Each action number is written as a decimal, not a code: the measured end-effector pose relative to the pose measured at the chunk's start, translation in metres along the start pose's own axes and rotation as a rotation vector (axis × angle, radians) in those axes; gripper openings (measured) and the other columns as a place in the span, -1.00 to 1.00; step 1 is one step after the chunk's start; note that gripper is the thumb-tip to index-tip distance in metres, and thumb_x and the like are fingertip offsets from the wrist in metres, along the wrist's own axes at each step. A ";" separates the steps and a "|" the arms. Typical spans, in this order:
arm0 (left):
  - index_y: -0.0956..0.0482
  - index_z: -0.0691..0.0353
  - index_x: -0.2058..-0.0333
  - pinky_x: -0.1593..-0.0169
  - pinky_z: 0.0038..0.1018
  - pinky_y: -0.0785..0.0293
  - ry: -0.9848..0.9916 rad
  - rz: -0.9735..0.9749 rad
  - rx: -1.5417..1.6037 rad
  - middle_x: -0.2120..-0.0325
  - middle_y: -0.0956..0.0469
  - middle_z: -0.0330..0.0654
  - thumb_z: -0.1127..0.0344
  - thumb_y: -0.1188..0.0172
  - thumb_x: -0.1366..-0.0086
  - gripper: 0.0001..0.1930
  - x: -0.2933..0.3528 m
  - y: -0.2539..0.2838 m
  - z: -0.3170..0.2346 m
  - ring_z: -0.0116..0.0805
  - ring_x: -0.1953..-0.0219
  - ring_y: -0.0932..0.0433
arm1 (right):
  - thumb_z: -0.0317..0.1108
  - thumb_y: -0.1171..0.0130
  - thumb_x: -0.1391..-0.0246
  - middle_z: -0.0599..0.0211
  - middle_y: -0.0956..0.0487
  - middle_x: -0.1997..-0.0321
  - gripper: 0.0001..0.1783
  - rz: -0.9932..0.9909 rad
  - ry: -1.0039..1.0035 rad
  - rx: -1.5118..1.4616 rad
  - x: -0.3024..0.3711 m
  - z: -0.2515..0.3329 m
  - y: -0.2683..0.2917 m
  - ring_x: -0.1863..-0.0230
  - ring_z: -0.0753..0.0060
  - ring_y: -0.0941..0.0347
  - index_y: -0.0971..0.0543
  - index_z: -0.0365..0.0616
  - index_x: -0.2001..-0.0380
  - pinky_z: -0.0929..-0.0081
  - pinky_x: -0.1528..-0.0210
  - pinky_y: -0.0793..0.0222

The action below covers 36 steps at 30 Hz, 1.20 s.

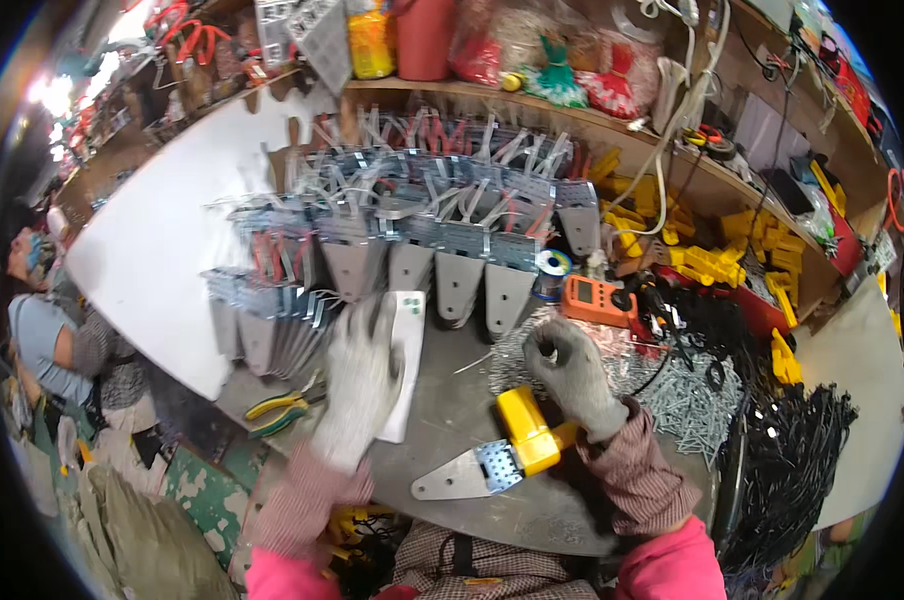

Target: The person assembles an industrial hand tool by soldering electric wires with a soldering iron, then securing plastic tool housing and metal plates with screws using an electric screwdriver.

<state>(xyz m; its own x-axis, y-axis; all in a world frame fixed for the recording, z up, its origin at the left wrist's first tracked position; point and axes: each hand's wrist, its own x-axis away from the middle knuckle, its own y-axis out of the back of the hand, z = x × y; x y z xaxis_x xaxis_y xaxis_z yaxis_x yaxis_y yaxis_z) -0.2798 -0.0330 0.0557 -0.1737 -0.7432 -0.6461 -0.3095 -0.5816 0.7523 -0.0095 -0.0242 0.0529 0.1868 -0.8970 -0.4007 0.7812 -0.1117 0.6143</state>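
Note:
My left hand [360, 375], in a grey-white glove, lies with its fingers stretched out along the left edge of a white flat strip [404, 375]. Whether it bears on the strip I cannot tell. Over a heap of small shiny metal bits [512, 365], my gloved right hand [577, 372] has its fingers curled into a ring; what they pinch is too small to make out. Between my forearms rests a yellow plastic housing [530, 432], joined to a tapered grey metal plate [452, 478] by a perforated piece.
Rows of tapered grey plates with wires [462, 280] stand behind my hands. Yellow-green pliers [277, 412] lie left. On the right are an orange multimeter [599, 300], a solder spool [552, 268], screws [694, 400], black cables [792, 480] and yellow housings [712, 265]. Another person [47, 340] sits far left.

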 end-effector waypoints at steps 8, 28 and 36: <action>-0.42 0.40 -0.08 -0.02 -0.20 -0.47 0.226 0.099 0.339 0.06 -0.51 0.15 0.18 -0.20 -0.27 -0.50 0.038 0.008 0.011 0.05 0.03 -0.53 | -0.42 -0.26 0.04 0.10 -0.52 0.22 -0.79 0.169 0.044 -0.006 0.017 0.033 0.000 0.14 0.01 -0.46 -0.56 -0.20 0.28 0.21 0.04 -0.40; -0.56 0.29 0.25 0.26 -0.13 -0.46 0.078 0.184 0.687 0.45 -0.53 0.05 0.35 -0.24 -0.08 -0.76 0.011 0.021 -0.035 0.09 0.37 -0.53 | -0.49 -0.38 0.15 0.23 -0.54 0.31 -0.69 -0.144 0.376 0.054 -0.001 0.070 -0.033 0.24 0.11 -0.49 -0.58 -0.15 0.26 0.25 0.16 -0.39; -0.58 0.27 0.27 0.26 -0.18 -0.40 -0.139 0.153 0.380 0.48 -0.52 -0.04 0.39 -0.24 -0.09 -0.80 0.002 0.023 -0.042 0.00 0.39 -0.50 | -0.57 -0.33 0.20 0.21 -0.53 0.37 -0.73 -0.167 0.336 0.071 0.005 0.063 -0.035 0.32 0.15 -0.50 -0.57 -0.18 0.33 0.31 0.21 -0.41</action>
<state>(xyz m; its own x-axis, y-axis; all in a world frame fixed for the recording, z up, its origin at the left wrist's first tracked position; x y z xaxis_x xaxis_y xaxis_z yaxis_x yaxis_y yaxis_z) -0.2479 -0.0621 0.0771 -0.3605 -0.7447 -0.5617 -0.5880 -0.2860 0.7566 -0.0733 -0.0519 0.0728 0.2548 -0.6751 -0.6923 0.7760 -0.2844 0.5630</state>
